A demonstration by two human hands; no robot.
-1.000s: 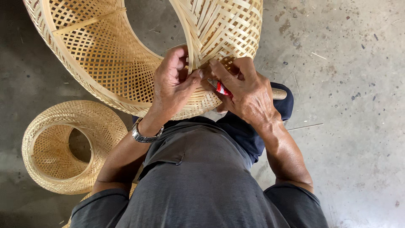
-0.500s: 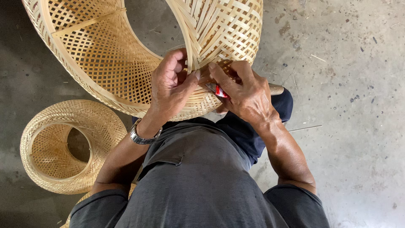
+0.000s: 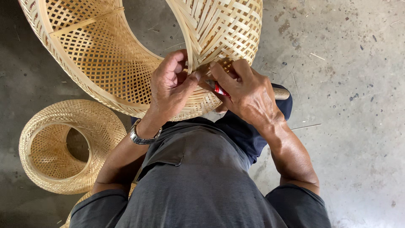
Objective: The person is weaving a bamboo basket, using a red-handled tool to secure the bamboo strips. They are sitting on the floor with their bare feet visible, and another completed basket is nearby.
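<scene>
Bamboo basket (image 3: 126, 63) rim pinched between left hand (image 3: 173, 86) (thumb on top) and right hand (image 3: 249, 93).

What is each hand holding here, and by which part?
The left hand pinches the rim of the large woven basket. The right hand grips a red-marked tool around its middle, its wooden end sticking out behind.

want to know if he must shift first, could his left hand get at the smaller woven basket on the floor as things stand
Probably yes. The smaller woven basket lies on the floor just beside the left forearm, nothing between them. But the left hand now pinches strips of the large basket and would have to let go.
</scene>
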